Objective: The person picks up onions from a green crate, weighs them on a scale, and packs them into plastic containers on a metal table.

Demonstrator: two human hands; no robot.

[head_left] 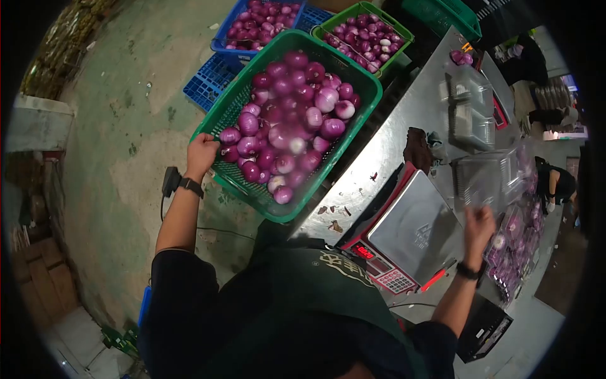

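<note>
My left hand point(202, 154) is closed on the left rim of a green plastic basket point(372, 104) full of peeled-looking purple onions point(278, 136). The basket is tilted beside the steel table. Over at the right, my right hand point(480, 226) hangs just past the edge of a red digital scale point(413, 227) with a bare metal plate. Its fingers are curled and blurred, so whether anything is in them cannot be made out. Clear plastic boxes point(483, 177) stand just beyond this hand, and packed onions point(514, 237) lie to its right.
Behind the basket are a blue crate point(221, 38) and a lime-green crate point(410, 39) of onions. More clear boxes point(472, 110) stand on the steel table point(394, 132), with onion skins near its edge. Another person point(557, 183) is at the far right.
</note>
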